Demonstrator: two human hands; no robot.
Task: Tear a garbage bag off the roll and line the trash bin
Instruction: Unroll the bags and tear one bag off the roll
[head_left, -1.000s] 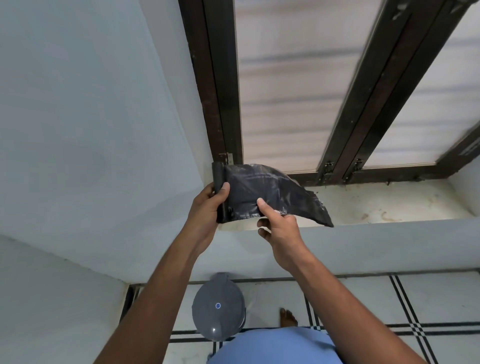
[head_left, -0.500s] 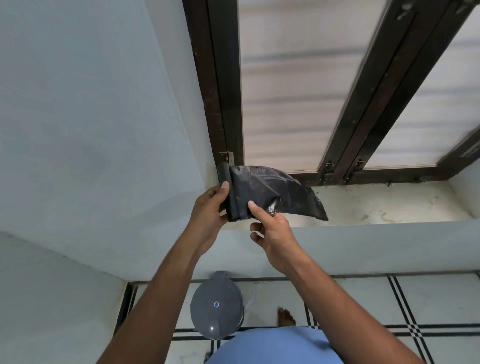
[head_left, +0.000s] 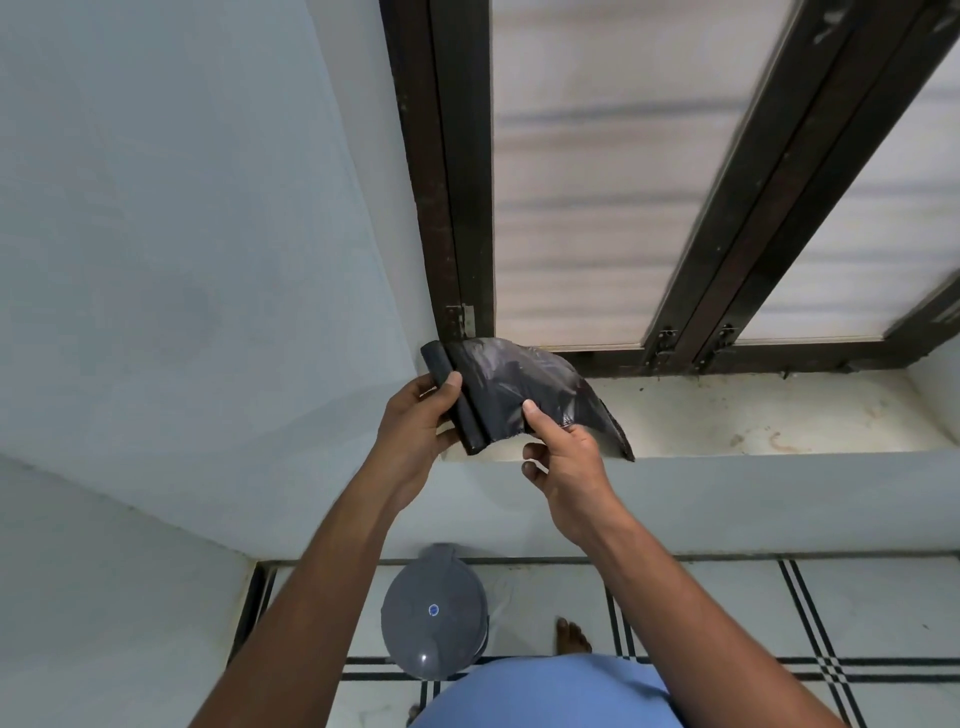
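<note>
Since the picture of a second before, the right hand (head_left: 569, 457) had moved a little nearer to the left hand (head_left: 415, 431), and its thumb now pressed the unrolled garbage bag (head_left: 535, 392) close beside the roll (head_left: 457, 405), in the middle of the frame. The loose end of the bag hung lower to the right, over the window sill (head_left: 753, 415). I judge that the person was looking for the tear line, so the tearing was near but not yet done; the bag was joined to the roll at this moment.

The left hand was closed around the roll, thumb on top and fingers behind. The right hand pinched the sheet between thumb and the fingers below; the other fingers were curled and held nothing.

Counted: one roll, one bag pulled out, two hands, one trash bin (head_left: 434, 613) with its grey lid shut, at lower centre on the tiled floor (head_left: 857, 608), and one bare foot (head_left: 571, 636) beside it.
</note>
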